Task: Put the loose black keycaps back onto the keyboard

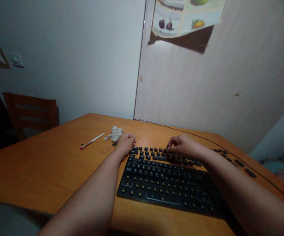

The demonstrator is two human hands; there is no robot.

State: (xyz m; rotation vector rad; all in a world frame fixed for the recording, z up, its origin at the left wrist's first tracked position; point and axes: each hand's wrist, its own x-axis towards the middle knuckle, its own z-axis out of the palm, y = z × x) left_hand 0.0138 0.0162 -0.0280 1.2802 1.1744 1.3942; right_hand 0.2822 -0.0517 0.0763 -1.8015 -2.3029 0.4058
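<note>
The black keyboard [156,189] lies on the table [46,164], long axis running left to right, bare-stemmed rows facing the person. Just beyond, loose keycaps [160,158] sit in rows; above these, the right hand [185,146] has thumb and fingertips pinched on a dark keycap [168,148]. The left hand [126,144], fingers curled, rests beside the leftmost ones; its grip cannot be told.

One head-worn view is on record. The camera sits above the near side of the black rectangular plastic keyboard [166,185], facing forward and downward over it. Range to the keyboard is near. The wide field takes in the orange-brown wooden table [58,164] around it and, beyond it, the pale wood-grained panel [188,85].
</note>
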